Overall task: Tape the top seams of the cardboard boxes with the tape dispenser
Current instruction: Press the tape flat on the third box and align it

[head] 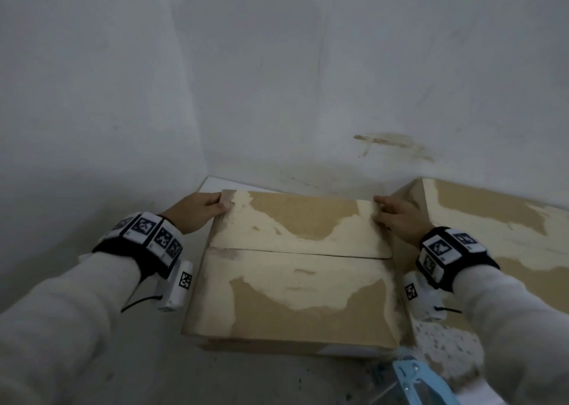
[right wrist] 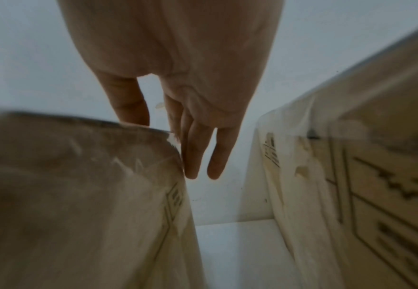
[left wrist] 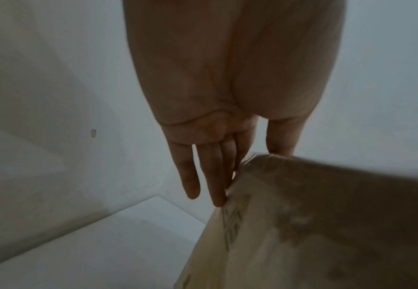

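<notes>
Left hand: my left hand [head: 201, 210] is on the far left corner of the middle box [head: 295, 269] — thumb on the top flap, fingers [left wrist: 213, 176] straight down the side wall, so a flat clasp of the corner, not a fist.
Right hand: my right hand [head: 397, 217] mirrors it on the far right corner, thumb on top, fingers [right wrist: 193, 154] stretched down into the gap between the two boxes.
Hands together: set well apart, one at each end of the far flap, both touching cardboard.
Seam: the top seam [head: 298, 250] runs side to side across the lid, a dark slit between the two flaps — I can't see any tape on it.
Box surface: brown card with pale torn patches where the skin has peeled.
Second box: another cardboard box [head: 498, 235] stands just beside on my right, a narrow gap between them.
Tape dispenser: the light blue tape dispenser [head: 412, 380] lies near me at the bottom edge, by the near right corner of the box, in neither hand.
Beyond: a white wall [head: 277, 66] with a brownish smear.
</notes>
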